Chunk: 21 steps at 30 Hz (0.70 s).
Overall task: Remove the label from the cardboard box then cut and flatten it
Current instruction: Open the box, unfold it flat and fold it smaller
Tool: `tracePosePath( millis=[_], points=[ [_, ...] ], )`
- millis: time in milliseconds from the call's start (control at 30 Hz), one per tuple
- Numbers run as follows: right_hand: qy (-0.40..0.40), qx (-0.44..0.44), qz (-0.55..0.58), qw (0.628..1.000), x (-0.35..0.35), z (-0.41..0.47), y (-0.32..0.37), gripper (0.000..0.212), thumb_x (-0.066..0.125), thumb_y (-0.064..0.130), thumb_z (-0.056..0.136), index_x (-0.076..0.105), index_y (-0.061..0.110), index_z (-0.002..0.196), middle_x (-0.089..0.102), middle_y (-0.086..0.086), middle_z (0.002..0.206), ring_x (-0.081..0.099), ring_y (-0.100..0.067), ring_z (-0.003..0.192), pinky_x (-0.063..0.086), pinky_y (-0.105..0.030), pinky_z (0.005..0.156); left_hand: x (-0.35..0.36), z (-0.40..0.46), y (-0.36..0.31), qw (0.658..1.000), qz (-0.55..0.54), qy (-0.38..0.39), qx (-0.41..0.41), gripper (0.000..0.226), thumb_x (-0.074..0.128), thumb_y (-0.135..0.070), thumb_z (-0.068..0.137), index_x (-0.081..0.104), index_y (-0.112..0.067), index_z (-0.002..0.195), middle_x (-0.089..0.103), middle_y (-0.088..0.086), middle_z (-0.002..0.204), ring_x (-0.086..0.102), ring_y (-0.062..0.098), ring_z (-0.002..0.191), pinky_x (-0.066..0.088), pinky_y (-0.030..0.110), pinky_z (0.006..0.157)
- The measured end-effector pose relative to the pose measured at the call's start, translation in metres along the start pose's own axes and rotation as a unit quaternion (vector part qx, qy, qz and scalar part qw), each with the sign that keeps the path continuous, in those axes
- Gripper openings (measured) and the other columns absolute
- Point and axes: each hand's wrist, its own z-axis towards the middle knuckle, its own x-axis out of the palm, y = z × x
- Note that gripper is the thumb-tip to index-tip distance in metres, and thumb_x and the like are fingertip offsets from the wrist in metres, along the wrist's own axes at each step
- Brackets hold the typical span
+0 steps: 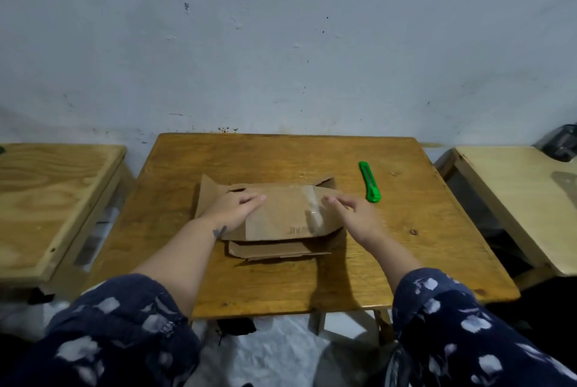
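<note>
At the lower edge of the frame we see two patterned sleeves (125, 333), cut off at the corners. At centre, the cardboard box (274, 214) lies collapsed on the bench (281, 280). The left hand (231, 210), its grip spread, presses flat on it; the right hand (352, 211) curls its fingertips on the taped edge. Dark print near the box's lower edge is too blurred to read. Farther right lies a green cutter (369, 182).
</note>
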Motion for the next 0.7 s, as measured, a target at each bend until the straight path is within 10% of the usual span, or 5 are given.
tracePosePath(
  millis=[233,700],
  points=[
    [0.084,-0.084,-0.273,0.955,0.017,0.002,-0.047,0.042,0.039,0.043,0.097,0.045,0.033,0.137,0.029,0.006,0.154,0.020,-0.014,0.144,0.023,-0.046,0.116,0.028,-0.007,0.008,0.988,0.127,-0.082,0.032,0.052,0.037,-0.051,0.097,0.045,-0.026,0.142,0.030,-0.008,0.154,0.029,0.016,0.141,0.023,0.042,0.115],
    [0.168,-0.162,-0.342,0.910,0.004,-0.015,-0.081,0.064,0.029,0.063,0.088,0.016,0.042,0.147,-0.003,0.018,0.155,-0.008,-0.005,0.145,-0.013,-0.052,0.115,0.040,0.009,0.053,0.946,0.322,-0.010,0.021,0.058,-0.003,-0.052,0.096,-0.003,-0.035,0.151,-0.013,-0.017,0.157,-0.015,0.009,0.145,-0.013,0.057,0.114]
  ],
)
